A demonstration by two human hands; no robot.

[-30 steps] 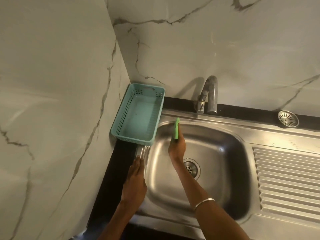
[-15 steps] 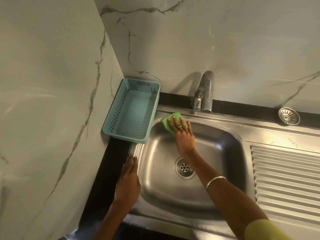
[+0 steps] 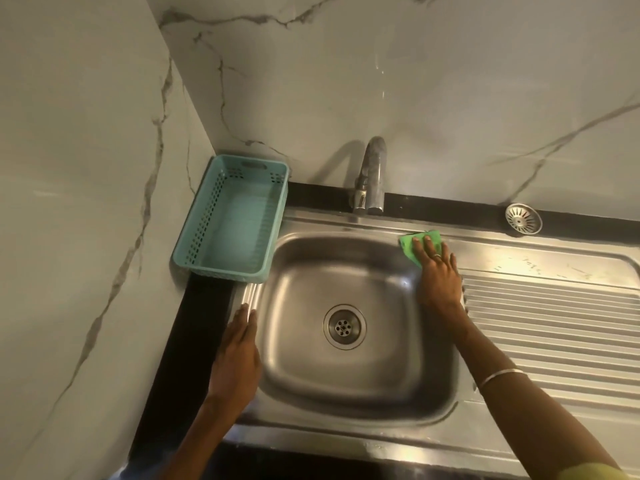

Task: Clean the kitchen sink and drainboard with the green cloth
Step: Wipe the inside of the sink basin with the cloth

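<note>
Currently I watch from above as the right hand (image 3: 437,271) lies flat on the green cloth (image 3: 417,245), fingers straight and spread, pressing rather than gripping it. That cloth sits on the far right corner of the sink (image 3: 346,396) rim, where the basin meets the drainboard (image 3: 554,323). The left hand (image 3: 239,355) rests open, fingers together and straight, on the sink's left rim, holding nothing and seemingly bracing the body.

To do this wipe well, I judge the palm should keep even weight across the whole cloth, so no edge curls under. Strokes along the rim should overlap, then run with the drainboard's ridges, not across them, so the cloth reaches into the grooves. I would take care near the loose strainer (image 3: 523,218) (it sits on the dark ledge just beyond the cloth and could be knocked).

Counted, I see:
- one green cloth
- one steel sink with one basin and one drain (image 3: 344,327) at its middle
- one ribbed drainboard, to the right
- one tap (image 3: 370,178), far side, centre
- one teal basket (image 3: 268,216), far left, nothing visible inside
- one loose round strainer
- two hands
- one thin bangle (image 3: 502,375) on the right wrist
- one ring (image 3: 437,254) on a right finger
</note>
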